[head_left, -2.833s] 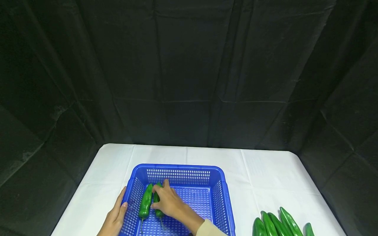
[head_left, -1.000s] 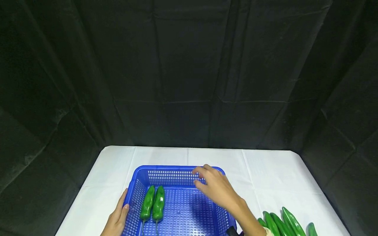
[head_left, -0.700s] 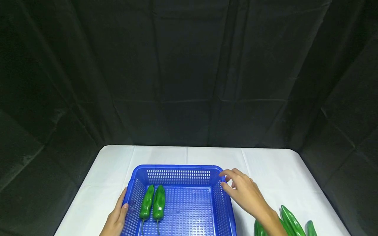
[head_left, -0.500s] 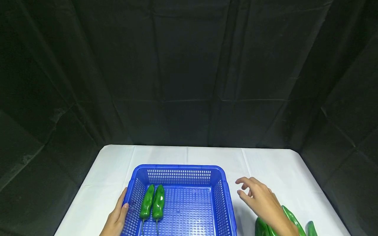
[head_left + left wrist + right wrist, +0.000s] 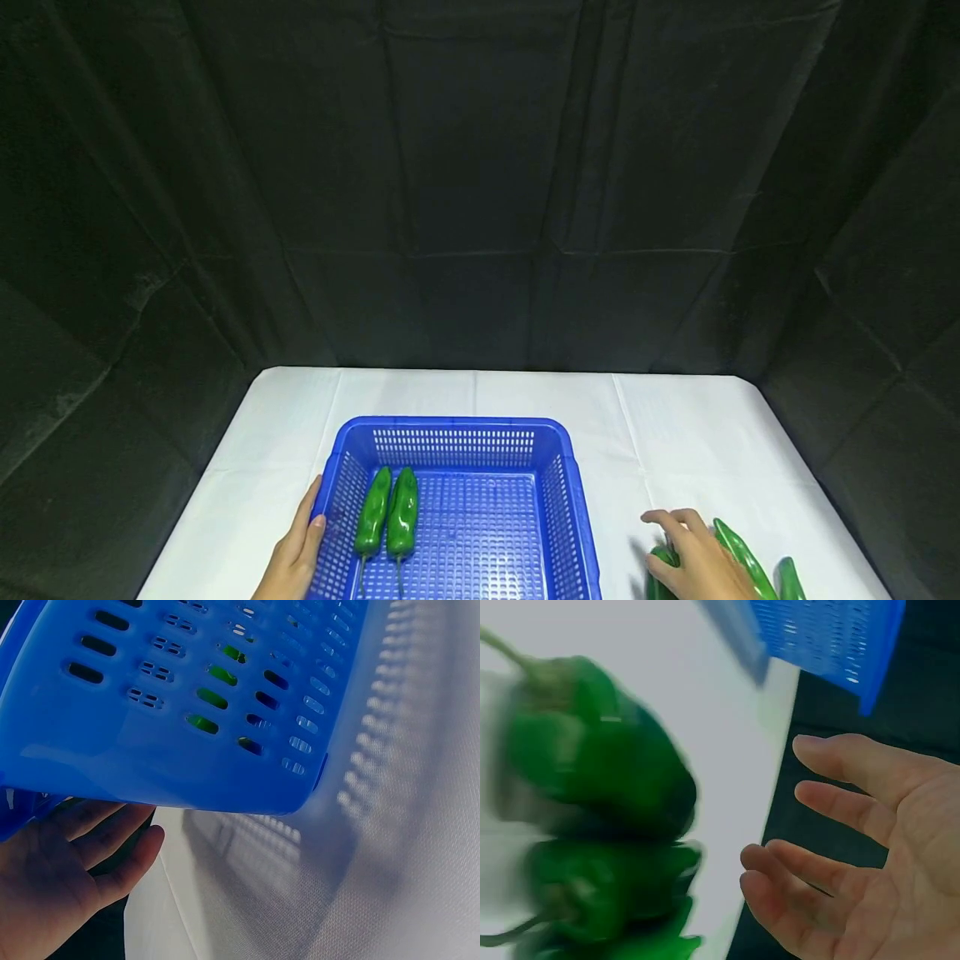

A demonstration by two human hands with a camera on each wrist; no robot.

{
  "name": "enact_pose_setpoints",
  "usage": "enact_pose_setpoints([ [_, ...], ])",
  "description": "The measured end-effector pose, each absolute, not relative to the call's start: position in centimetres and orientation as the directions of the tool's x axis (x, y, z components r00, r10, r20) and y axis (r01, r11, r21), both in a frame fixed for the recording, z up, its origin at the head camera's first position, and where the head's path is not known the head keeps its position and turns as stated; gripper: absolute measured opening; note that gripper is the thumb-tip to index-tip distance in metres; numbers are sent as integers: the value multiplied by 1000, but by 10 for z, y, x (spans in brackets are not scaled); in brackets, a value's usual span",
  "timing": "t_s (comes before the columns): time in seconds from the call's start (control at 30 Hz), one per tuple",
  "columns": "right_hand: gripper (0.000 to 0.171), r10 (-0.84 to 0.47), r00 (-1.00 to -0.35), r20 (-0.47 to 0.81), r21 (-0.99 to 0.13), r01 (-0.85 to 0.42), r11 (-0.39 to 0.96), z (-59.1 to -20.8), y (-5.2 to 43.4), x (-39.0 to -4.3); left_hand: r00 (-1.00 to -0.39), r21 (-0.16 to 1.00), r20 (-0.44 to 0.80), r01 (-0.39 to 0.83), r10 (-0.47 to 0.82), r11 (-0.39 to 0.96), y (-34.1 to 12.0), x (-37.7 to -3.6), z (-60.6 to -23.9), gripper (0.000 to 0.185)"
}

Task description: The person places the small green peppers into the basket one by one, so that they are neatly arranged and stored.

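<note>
Two peppers lie side by side in the basket. My left hand rests flat against its wall; my right hand hovers with fingers spread over the pepper pile.

A worktop covered with a white cloth stands inside a booth of creased black fabric walls, which surround it on three sides.

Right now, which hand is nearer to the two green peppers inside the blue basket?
Left. The left hand rests on the blue basket beside its two green peppers; the right hand is beyond the basket, at the peppers on the table.
</note>
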State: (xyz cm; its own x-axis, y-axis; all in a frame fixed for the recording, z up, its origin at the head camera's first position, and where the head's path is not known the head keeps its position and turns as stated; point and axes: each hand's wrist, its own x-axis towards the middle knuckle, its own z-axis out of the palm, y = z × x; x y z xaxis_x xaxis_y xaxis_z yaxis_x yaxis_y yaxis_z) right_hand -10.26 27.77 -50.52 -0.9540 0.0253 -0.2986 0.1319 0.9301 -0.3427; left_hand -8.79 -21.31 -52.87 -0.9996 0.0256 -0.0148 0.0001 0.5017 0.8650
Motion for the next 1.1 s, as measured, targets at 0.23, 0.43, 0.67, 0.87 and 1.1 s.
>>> enact_pose_setpoints([
  [0.23,50,24,-959,-283,-361,130,923,-532,289,-89,-1000,867,-22,-11,16,499,-214,-87,-529,52],
  [0.43,48,-28,-963,-267,-398,84,913,-547,289,-81,-999,872,-31,-22,11,489,-215,-88,-529,52],
  [0.67,43,-51,-966,-252,-404,58,913,-558,284,-79,-998,884,-65,-53,11,464,-214,-88,-529,53],
  [0.87,38,-39,-968,-247,-407,67,911,-570,283,-80,-997,894,-79,-68,8,443,-213,-88,-529,53],
  [1.1,37,-24,-966,-259,-407,87,909,-568,282,-81,-998,888,-69,-55,15,456,-212,-87,-527,53],
])
